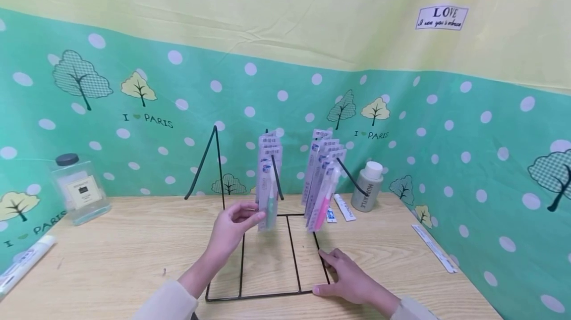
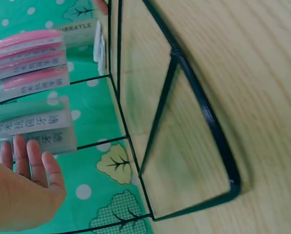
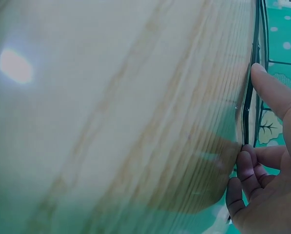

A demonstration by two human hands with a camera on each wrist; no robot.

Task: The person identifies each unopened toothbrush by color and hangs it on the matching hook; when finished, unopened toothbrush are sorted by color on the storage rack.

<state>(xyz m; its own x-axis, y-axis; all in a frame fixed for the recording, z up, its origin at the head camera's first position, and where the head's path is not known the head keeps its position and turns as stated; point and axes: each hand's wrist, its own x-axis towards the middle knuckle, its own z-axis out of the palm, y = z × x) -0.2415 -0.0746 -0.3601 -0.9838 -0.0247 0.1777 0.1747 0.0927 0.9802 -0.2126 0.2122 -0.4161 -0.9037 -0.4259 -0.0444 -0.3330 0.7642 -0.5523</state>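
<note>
A black wire rack (image 1: 293, 255) stands on the table, with toothbrush packs hanging from two of its hooks. My left hand (image 1: 233, 228) is at the left edge of the front green toothbrush pack (image 1: 269, 201), pinching that edge between thumb and fingers. Several more packs hang behind it. In the left wrist view, the fingers (image 2: 30, 161) lie along the packs, and the thumb is mostly cut off. On the right hook hang several packs, the front one a pink toothbrush pack (image 1: 324, 201). My right hand (image 1: 348, 278) grips the rack's front right base corner with thumb and fingers.
The rack's left hook (image 1: 200, 161) carries nothing. A glass bottle (image 1: 82, 191) and a white tube (image 1: 27, 263) stand and lie at the left. At the right are a grey bottle (image 1: 368, 188), small tubes (image 1: 345, 207) and a flat strip pack (image 1: 433, 249). Printed curtain surrounds the table.
</note>
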